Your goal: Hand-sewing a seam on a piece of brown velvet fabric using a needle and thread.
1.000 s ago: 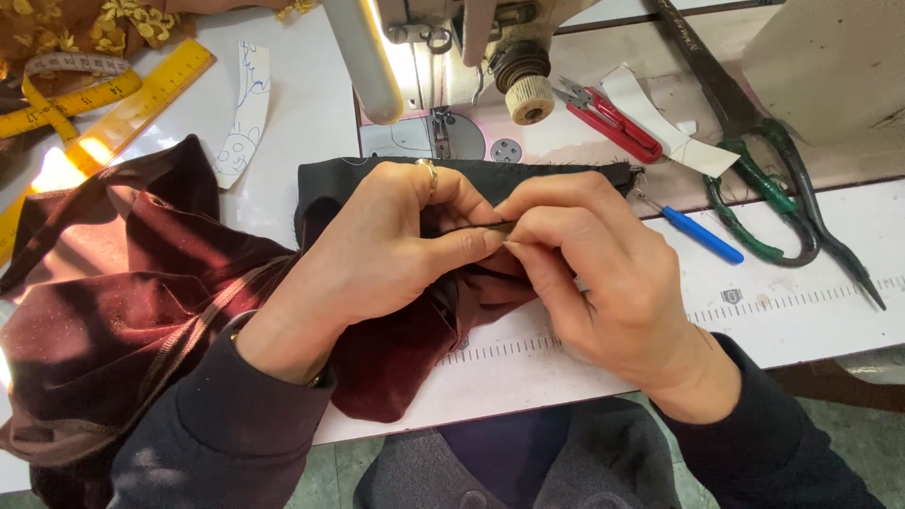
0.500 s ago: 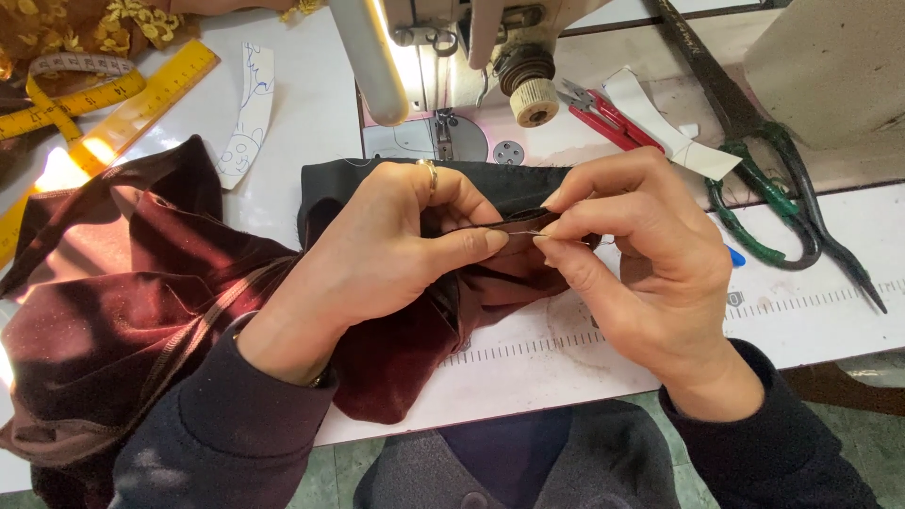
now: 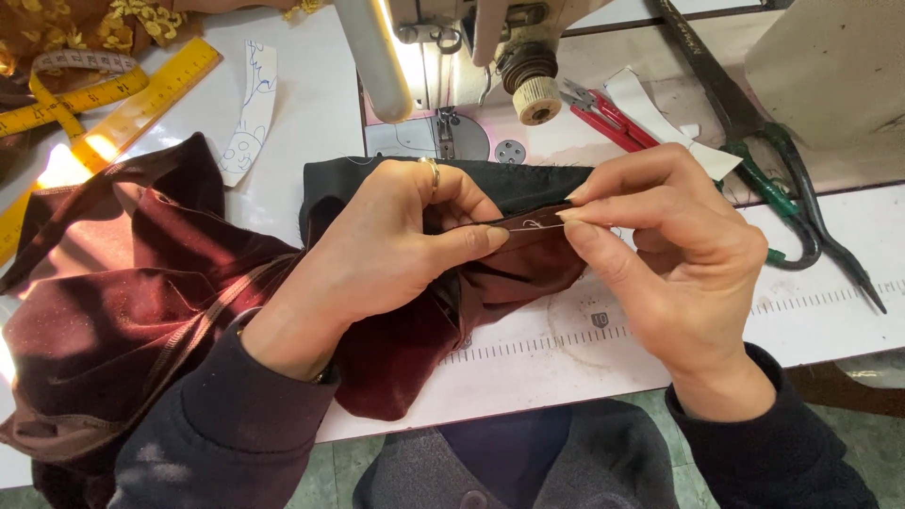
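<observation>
Here the maroon cloth (image 3: 170, 311) lies heaped at the near edge of the white table (image 3: 566, 358), spilling toward the person's lap on the left. Just in front of the sewing machine (image 3: 452, 38), both hands meet over a folded edge of that cloth. The left hand (image 3: 377, 254) is closed on the fold, thumb pressed along the top, a ring on one finger. The right hand (image 3: 679, 254) has thumb and forefinger pinched together on the same edge, where a small loop of pale thread (image 3: 533, 224) shows between the two hands. So the edge runs from one pinch to the other, taut, with the rest of the cloth trailing under the left wrist.

As a judgement: the thread is fine, and a pull too sharp could snap it or pucker the velvety fold; a slackened left pinch would let the edge slide and lose the spot. Whether a needle sits in the right fingers cannot be told.

Beyond the hands, a strip of black cloth (image 3: 528, 179) lies under the machine's foot. Right of the machine rest red snips (image 3: 603, 118) and big dark scissors (image 3: 773, 179); left of it, a yellow tape measure (image 3: 85, 94)
</observation>
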